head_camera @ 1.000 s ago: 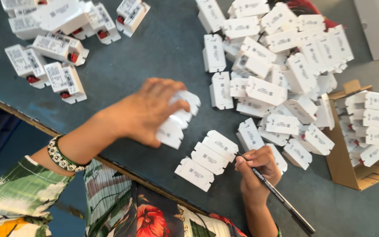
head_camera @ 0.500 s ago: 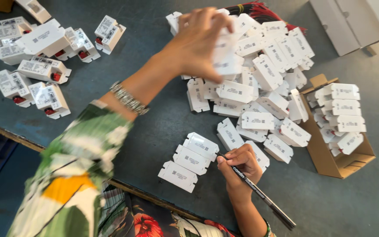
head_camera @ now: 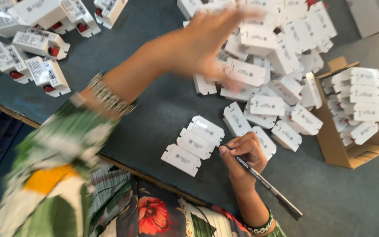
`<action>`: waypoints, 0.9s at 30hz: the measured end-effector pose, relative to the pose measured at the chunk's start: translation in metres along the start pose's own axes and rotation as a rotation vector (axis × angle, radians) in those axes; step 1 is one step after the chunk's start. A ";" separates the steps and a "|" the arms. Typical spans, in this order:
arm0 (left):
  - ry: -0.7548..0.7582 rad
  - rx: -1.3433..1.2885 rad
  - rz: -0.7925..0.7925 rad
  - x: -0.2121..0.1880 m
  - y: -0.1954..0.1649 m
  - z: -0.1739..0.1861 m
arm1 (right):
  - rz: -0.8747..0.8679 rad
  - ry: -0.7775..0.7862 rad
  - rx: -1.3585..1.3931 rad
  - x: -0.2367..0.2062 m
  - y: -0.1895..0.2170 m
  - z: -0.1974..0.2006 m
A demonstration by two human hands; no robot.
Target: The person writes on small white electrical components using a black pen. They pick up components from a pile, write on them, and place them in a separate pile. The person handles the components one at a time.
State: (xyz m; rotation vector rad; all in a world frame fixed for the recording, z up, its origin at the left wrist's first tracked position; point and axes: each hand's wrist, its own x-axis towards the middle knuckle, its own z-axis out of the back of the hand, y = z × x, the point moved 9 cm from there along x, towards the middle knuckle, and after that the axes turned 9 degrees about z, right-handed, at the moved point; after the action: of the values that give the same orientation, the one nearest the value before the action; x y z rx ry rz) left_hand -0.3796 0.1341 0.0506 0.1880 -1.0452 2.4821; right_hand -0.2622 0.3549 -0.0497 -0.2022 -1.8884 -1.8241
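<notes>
The left hand [head_camera: 207,41] is now reaching over the big pile of white boxes [head_camera: 277,48]; its grip is too blurry to tell. The right hand [head_camera: 242,153] is gripping a pen [head_camera: 264,184] beside three lined-up boxes [head_camera: 194,145], marking them.

- Cardboard box [head_camera: 336,145], brown and open, stands right of the big heap; white labelled units [head_camera: 356,94] stacked inside.
- White paper labels with dark print on the three units [head_camera: 194,144] left of the box.
</notes>
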 end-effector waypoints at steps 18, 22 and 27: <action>0.495 0.238 0.067 -0.145 -0.009 -0.068 | -0.059 -0.036 0.191 0.009 -0.007 -0.020; -0.028 0.049 -0.037 -0.170 -0.006 0.013 | -0.174 0.239 0.125 0.019 -0.004 -0.068; -0.226 0.021 0.431 -0.243 0.017 0.033 | -0.114 0.510 0.088 0.036 0.008 -0.120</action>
State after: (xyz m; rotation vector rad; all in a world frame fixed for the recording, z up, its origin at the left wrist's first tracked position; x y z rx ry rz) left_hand -0.1712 0.0171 -0.0076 0.2808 -1.2620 2.9110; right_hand -0.2598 0.2309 -0.0293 0.3754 -1.6316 -1.6573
